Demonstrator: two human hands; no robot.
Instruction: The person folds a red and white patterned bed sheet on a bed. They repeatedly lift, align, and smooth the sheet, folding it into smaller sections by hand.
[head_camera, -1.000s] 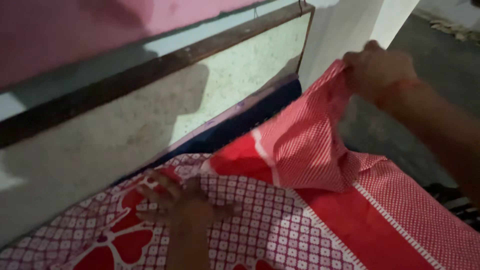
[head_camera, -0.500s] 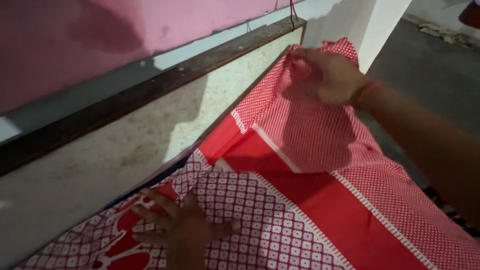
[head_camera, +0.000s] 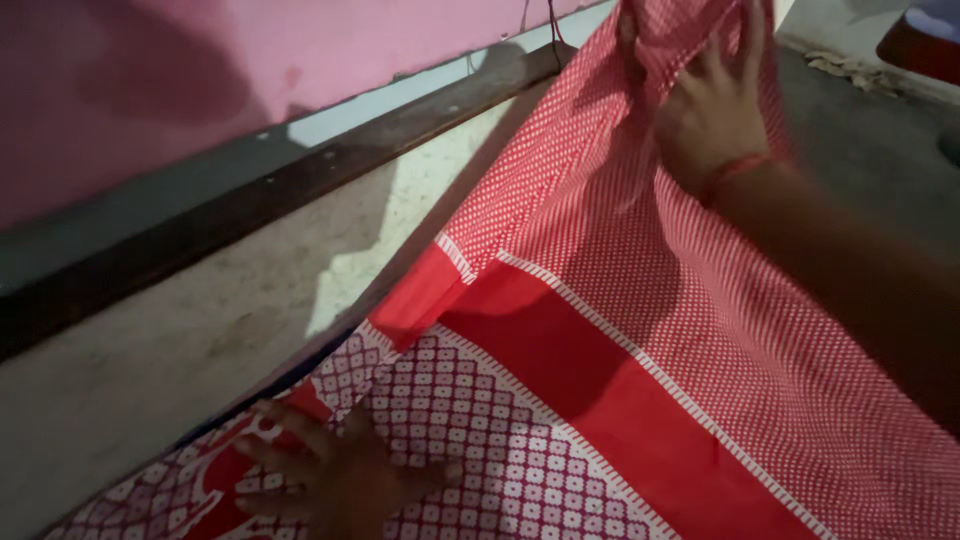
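A red bedsheet (head_camera: 560, 400) with white dots, a plain red band and a white flower-square pattern covers the bed. My left hand (head_camera: 330, 475) lies flat on the sheet near the bed's left edge, fingers spread, pressing it down. My right hand (head_camera: 715, 100) is raised at the top of the view and grips the dotted corner of the sheet, pulling it up and taut toward the far end. A red thread circles my right wrist.
A pale speckled headboard panel (head_camera: 200, 330) with a dark wooden rail (head_camera: 300, 200) runs along the left, under a pink wall (head_camera: 200, 60). Grey floor (head_camera: 870, 130) lies at the right, with debris along the far wall.
My right hand has carried the sheet corner up and toward the far end, spreading the dotted border over the blue mattress edge. My left hand has stayed pressed on the sheet.
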